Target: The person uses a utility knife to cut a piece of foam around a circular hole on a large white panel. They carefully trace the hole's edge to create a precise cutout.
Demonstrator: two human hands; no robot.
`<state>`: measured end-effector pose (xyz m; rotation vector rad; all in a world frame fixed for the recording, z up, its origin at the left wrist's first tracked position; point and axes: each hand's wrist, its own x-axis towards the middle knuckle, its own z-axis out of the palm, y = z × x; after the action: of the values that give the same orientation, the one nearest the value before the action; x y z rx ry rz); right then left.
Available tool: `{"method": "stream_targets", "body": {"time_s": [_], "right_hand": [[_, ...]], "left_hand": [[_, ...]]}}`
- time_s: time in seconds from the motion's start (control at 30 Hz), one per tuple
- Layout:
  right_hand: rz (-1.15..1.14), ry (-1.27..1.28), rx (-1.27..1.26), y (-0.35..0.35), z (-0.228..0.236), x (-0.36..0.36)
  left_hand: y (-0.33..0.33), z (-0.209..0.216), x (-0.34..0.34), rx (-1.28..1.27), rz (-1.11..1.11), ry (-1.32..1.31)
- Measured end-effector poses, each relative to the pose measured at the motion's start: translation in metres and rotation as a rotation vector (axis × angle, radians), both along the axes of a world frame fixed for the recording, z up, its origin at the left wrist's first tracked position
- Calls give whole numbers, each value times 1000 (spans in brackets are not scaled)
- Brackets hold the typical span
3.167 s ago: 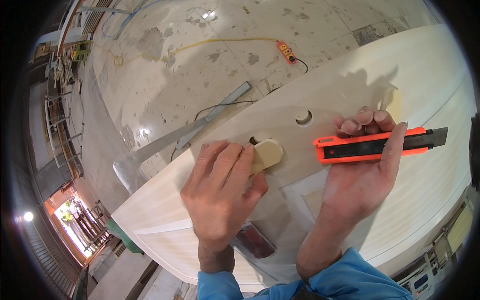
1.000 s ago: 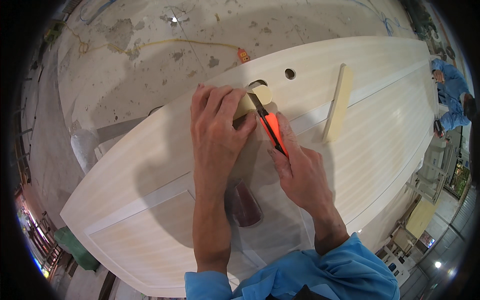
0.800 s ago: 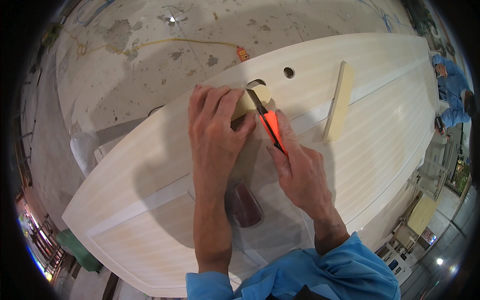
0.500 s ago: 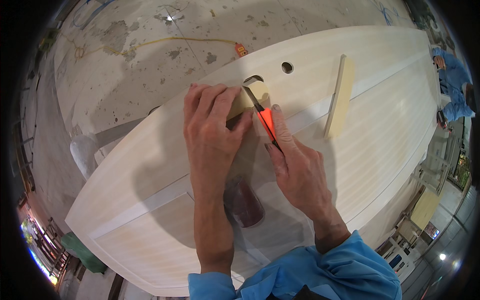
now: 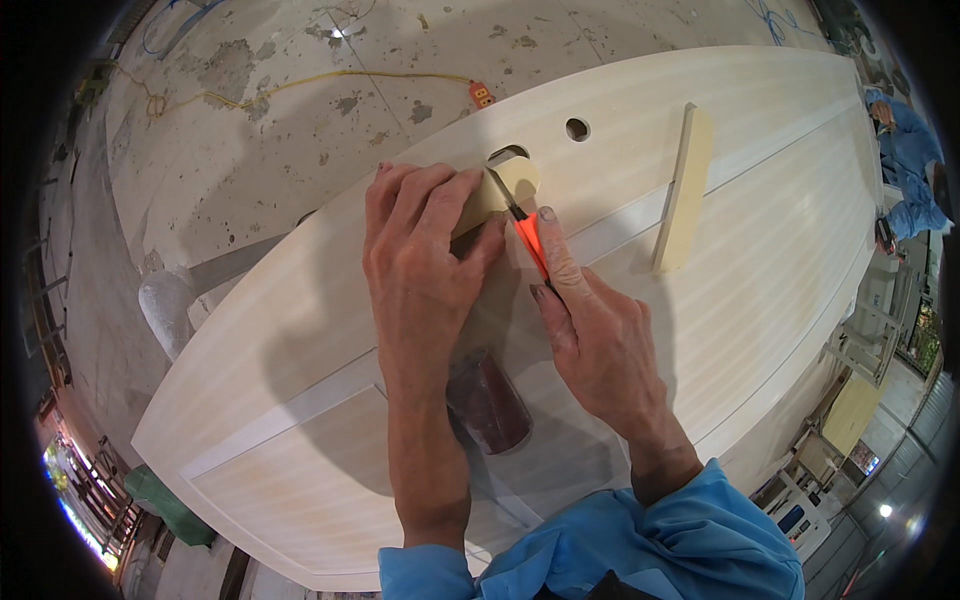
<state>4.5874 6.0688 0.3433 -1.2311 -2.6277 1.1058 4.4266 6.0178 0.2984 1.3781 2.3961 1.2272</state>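
Observation:
My left hand (image 5: 425,225) is closed round a pale yellow foam-like block (image 5: 519,174) with a rounded end, partly hidden by the fingers. In my right hand (image 5: 605,335) is an orange and black utility knife (image 5: 531,236), its blade out and lying against the block near my left fingertips. My right index finger stretches along the knife's handle. Under both hands is a large cream-white panel (image 5: 790,130) shaped like a boat deck. A dark red-brown sheet, seemingly sandpaper (image 5: 490,405), lies between my forearms.
A long pale yellow strip (image 5: 685,190) rests on the panel to the right. Round holes, one a dark hole (image 5: 577,130), pierce its far side. Beyond lies a yellow cord with an orange socket box (image 5: 481,95). A person in blue (image 5: 908,165) is at the far right.
Both hands keep their holds and the knife stays against the block. The whole view has shifted very slightly; little else differs.

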Motion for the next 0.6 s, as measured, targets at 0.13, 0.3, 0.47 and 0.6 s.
{"method": "stream_targets", "body": {"time_s": [0.13, 0.3, 0.47, 0.6], "right_hand": [[-8, 41, 2, -2, 1, 1], [11, 8, 17, -2, 0, 0], [6, 3, 11, -1, 1, -2], [3, 5, 13, -2, -1, -2]], "left_hand": [[0, 1, -1, -1, -10, 12], [0, 0, 1, -4, 10, -3], [-2, 2, -2, 3, -14, -28], [-5, 5, -8, -60, -38, -43]]}}
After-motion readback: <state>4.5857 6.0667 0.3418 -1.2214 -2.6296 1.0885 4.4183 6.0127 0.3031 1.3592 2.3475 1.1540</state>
